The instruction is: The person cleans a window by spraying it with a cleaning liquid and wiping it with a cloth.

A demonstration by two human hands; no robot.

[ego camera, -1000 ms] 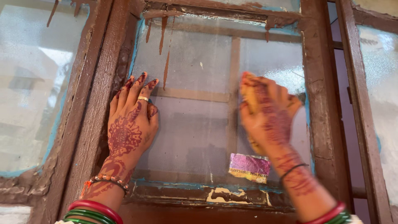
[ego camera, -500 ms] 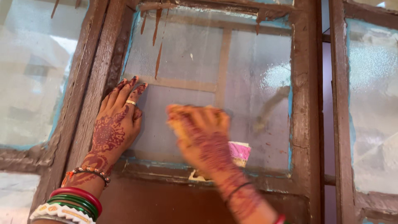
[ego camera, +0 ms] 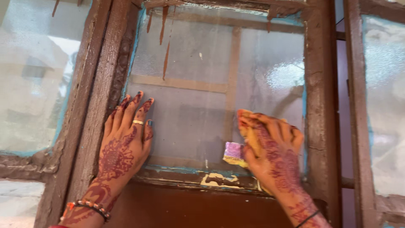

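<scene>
Against the lower part of a frosted window pane (ego camera: 190,122), the left hand (ego camera: 124,143) lay flat with fingers spread, touching glass and brown wooden frame (ego camera: 90,126). The right hand (ego camera: 270,147) pressed a yellow sponge (ego camera: 236,154) to the pane's lower right corner, fingers curled over it.
</scene>
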